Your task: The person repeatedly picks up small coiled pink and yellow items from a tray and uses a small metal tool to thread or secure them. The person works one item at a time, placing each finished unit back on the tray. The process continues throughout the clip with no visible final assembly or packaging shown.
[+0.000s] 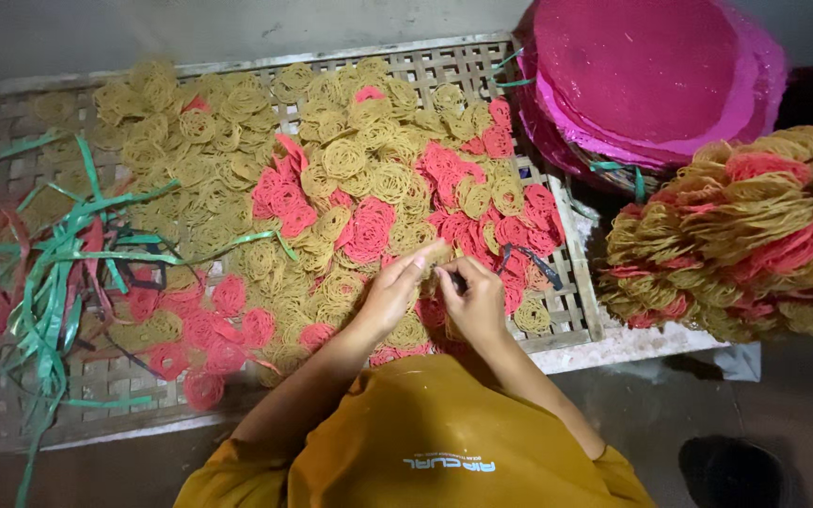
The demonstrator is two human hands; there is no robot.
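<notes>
Both hands are meeting over a woven bamboo tray [482,66] covered in yellow and pink noodle nests [369,188]. Her left hand [392,292] is stretching half-open fingers across a nest, while the right hand [474,301] is pinching a dark strap [529,261]. Bundled nests [745,235] are lying at right, green straps [58,273] at left.

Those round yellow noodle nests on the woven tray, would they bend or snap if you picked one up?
The yellow noodle nests look like thin dried strands coiled flat, so probably stiff, light and brittle. The left hand and right hand work with fingertips only, hinting at care. Lying flat on the woven bamboo tray, they would likely slide rather than roll.
</notes>
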